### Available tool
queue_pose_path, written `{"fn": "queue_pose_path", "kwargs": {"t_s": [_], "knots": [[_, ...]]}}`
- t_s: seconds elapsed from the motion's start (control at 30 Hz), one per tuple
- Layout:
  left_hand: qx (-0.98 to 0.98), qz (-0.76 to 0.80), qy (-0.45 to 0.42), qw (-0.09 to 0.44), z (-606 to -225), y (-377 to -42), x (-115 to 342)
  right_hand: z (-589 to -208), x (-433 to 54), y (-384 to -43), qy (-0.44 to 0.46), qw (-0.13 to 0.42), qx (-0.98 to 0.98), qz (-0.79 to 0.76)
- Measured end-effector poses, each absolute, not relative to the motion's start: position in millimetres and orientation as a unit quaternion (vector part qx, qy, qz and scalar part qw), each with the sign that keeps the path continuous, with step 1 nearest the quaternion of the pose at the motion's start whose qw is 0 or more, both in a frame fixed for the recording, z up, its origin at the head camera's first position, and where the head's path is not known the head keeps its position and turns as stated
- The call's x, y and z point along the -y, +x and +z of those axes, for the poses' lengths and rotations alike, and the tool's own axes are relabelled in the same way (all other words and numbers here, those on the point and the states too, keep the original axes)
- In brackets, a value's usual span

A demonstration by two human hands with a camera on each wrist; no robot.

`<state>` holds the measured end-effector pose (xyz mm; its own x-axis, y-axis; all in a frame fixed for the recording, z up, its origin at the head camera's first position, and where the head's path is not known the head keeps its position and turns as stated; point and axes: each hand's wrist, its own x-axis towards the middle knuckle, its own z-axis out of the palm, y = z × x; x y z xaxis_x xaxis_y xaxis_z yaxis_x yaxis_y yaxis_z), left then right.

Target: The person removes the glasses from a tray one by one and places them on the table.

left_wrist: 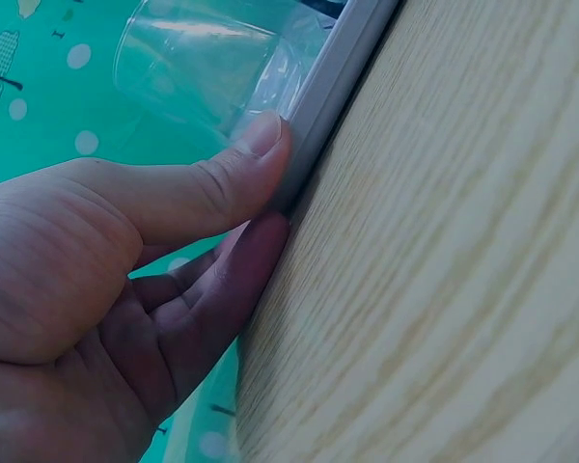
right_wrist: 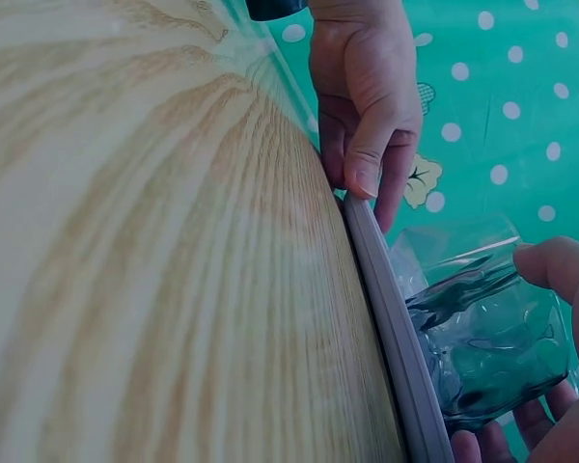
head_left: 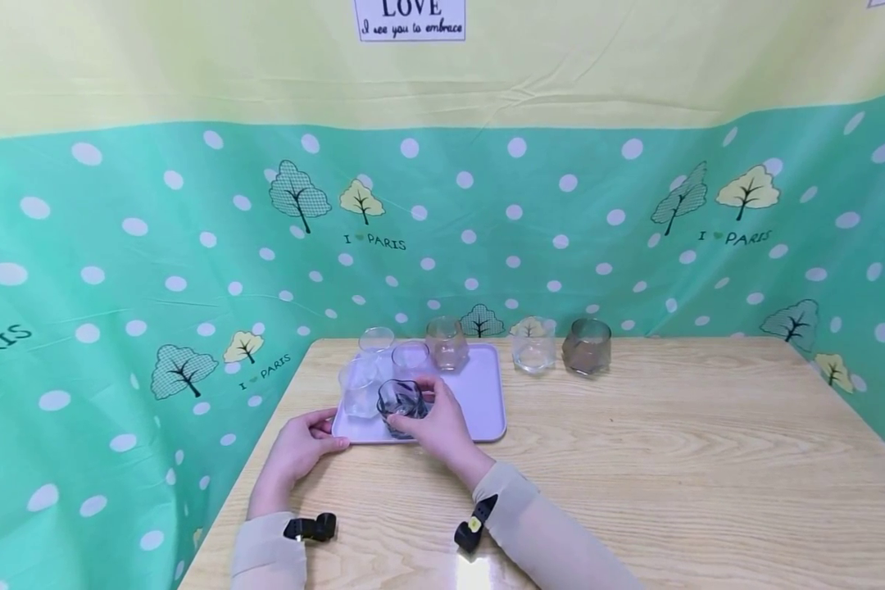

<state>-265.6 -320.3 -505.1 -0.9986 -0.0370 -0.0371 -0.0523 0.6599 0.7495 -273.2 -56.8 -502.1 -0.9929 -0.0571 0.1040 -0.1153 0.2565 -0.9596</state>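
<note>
My right hand (head_left: 442,422) grips a dark grey faceted glass (head_left: 401,401) between thumb and fingers at the front of a lilac tray (head_left: 487,401). In the right wrist view, that smoky glass (right_wrist: 492,338) stands at or very near the tray surface; contact is hard to tell. At the tray's front left corner, my left hand (head_left: 302,442) pinches the rim, thumb on top in the left wrist view. Beside the dark glass stands a clear glass (head_left: 357,395). Behind them on the tray are another clear glass (head_left: 376,341), a faintly tinted glass (head_left: 410,359) and an amber glass (head_left: 447,344).
Right of the tray, a clear glass (head_left: 534,348) and a dark brownish glass (head_left: 587,348) stand on the wooden table (head_left: 671,459) near its back edge. A green dotted curtain (head_left: 516,246) hangs behind the table and along its left side.
</note>
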Motion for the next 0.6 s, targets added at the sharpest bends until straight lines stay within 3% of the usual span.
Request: {"fn": "queue_pose_path", "kwargs": {"t_s": [0.6], "knots": [[-0.911, 0.411, -0.024, 0.008, -506.2, -265.2, 321.0, -501.1, 56.3, -272.0, 0.038, 0.026, 0.805, 0.592]]}}
